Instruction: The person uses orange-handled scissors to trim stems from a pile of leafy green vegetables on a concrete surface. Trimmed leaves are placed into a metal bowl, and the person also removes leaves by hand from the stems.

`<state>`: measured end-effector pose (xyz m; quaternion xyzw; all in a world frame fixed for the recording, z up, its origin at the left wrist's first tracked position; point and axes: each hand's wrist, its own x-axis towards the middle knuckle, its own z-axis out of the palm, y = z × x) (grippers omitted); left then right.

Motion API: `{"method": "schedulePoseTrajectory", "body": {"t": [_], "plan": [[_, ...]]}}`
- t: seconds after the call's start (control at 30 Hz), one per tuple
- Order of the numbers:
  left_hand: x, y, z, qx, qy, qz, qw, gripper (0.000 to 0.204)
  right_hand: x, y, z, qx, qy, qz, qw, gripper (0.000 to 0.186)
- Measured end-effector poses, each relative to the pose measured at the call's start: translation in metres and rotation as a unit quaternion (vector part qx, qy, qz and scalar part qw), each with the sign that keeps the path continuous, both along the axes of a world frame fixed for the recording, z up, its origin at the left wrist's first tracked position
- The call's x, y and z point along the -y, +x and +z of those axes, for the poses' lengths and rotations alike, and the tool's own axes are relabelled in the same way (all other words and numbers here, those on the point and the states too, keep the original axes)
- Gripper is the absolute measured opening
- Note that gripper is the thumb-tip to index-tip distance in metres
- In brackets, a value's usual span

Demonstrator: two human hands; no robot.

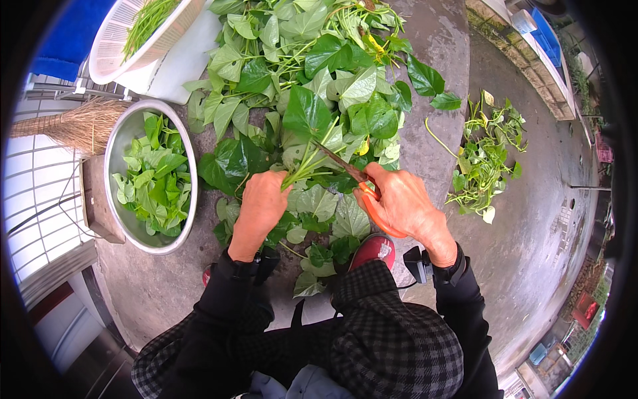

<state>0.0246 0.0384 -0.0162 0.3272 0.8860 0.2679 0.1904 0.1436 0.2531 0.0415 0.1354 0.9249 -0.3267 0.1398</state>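
Observation:
My left hand (261, 207) is closed round a small bunch of leafy green stems (304, 166), which point up and to the right. Orange-handled scissors (374, 206) are in my right hand (407, 203), its fingers wrapped through the grips. Their dark blades reach toward the stems near the bunch's leaves; whether the blades touch a stem I cannot tell. Under and beyond both hands spreads a big heap of broad green leaves on stems (266, 80). To the left, a metal basin (193, 193) holds a mound of green leaves (157, 179).
Behind the basin stands a white plastic basket (109, 40) with thin green stalks. A straw broom (76, 126) lies at the left. On the concrete floor at right is a smaller pile of stems and leaves (485, 159). A red shoe (373, 251) shows below my right hand.

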Motion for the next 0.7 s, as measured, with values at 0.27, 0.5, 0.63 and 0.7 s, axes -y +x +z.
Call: {"method": "schedulePoseTrajectory", "body": {"t": [0.27, 0.5, 0.63, 0.7], "plan": [[-0.001, 0.001, 0.001, -0.024, -0.012, -0.013, 1.0, 0.017, -0.002, -0.001, 0.006, 0.038, -0.017, 0.0, 0.999, 0.031], [0.0, -0.004, 0.0, 0.046, -0.032, -0.026, 0.998, 0.02, -0.005, 0.002, -0.015, -0.025, -0.157, -0.159, 0.974, 0.027], [0.001, -0.015, 0.003, 0.404, 0.077, 0.036, 0.911, 0.026, -0.008, 0.012, -0.016, -0.073, -0.301, -0.206, 0.928, 0.023], [0.002, -0.017, 0.005, 0.503, 0.107, 0.066, 0.855, 0.03, -0.006, 0.017, -0.015, -0.085, -0.328, -0.105, 0.935, 0.02]]}}
